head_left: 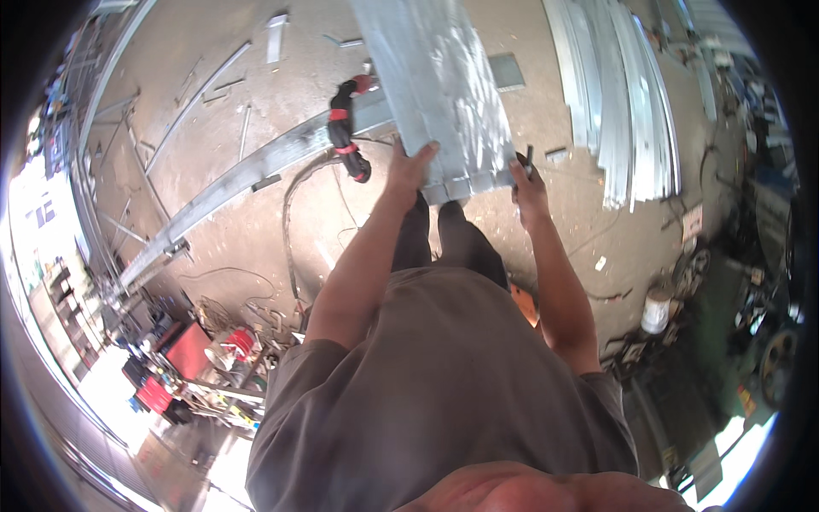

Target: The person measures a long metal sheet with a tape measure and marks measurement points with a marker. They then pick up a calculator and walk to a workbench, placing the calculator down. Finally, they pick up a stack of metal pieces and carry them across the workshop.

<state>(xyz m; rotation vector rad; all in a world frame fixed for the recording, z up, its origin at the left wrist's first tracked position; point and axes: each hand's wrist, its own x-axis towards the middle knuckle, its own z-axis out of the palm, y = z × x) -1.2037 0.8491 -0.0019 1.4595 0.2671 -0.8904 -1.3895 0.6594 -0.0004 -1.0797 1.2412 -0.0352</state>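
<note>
A row of long silver metal bars [439, 94], lying side by side, runs away from me in front of my legs. My left hand [409, 171] grips the bars' left edge close to their near end, thumb on top and fingers hidden below. At the right edge, my right hand [529, 192] is closed around a short dark stick [529, 156], possibly a marker, beside the bars' near corner. Just left of the bars is a black-and-red power tool [341, 128] shaped like an angle grinder.
A long flat metal beam [230, 175] crosses the floor to the left. More silver bars [618, 102] lie in a stack at the right. Cut metal pieces and a dark cable [290, 205] are on the floor. A white bucket [656, 311] stands at the lower right.
</note>
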